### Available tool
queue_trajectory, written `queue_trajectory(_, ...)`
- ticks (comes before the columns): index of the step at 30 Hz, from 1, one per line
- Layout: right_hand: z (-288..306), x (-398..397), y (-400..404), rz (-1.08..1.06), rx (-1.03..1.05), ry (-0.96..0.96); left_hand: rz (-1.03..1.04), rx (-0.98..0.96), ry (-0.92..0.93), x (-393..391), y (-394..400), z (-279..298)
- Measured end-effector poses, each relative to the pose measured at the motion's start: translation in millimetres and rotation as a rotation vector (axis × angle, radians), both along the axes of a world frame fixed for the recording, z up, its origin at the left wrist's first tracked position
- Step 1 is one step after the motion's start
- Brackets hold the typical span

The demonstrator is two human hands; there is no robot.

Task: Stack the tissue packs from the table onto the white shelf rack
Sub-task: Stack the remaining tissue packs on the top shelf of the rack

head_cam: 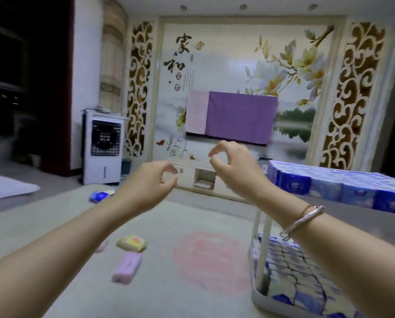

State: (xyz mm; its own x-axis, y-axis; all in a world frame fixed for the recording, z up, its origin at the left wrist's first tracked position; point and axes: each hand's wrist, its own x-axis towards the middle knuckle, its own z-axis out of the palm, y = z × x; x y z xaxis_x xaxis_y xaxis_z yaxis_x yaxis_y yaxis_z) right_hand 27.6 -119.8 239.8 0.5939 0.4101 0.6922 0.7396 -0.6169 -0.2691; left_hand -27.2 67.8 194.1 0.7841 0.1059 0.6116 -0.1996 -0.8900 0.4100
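Both hands are raised in mid-air with nothing held. On the left hand [156,180] and the right hand [234,162], thumb and curled fingers are set slightly apart, touching nothing. Blue tissue packs [343,187] are already stacked on the white shelf rack [259,255] at right. Loose packs [126,267] remain on the table [77,226] at near left; one should be grasped squarely across its sides.

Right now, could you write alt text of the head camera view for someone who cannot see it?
Two bare hands, left hand and right hand, are raised with curled fingers holding nothing. At right a white shelf rack holds blue tissue packs on two levels; a yellow pack and pink pack lie on the table.
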Motion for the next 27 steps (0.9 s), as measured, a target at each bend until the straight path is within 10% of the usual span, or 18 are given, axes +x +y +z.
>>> queue_trajectory(10,-153.0,57.7,209.4,0.11,-0.214,0.334,0.31,-0.225,0.252,-18.5,194.7,-124.0)
queue_trajectory(27,-252.4,302.6,403.0,0.119,-0.277,0.414,0.459,-0.233,0.393,256.4,361.2,-218.0)
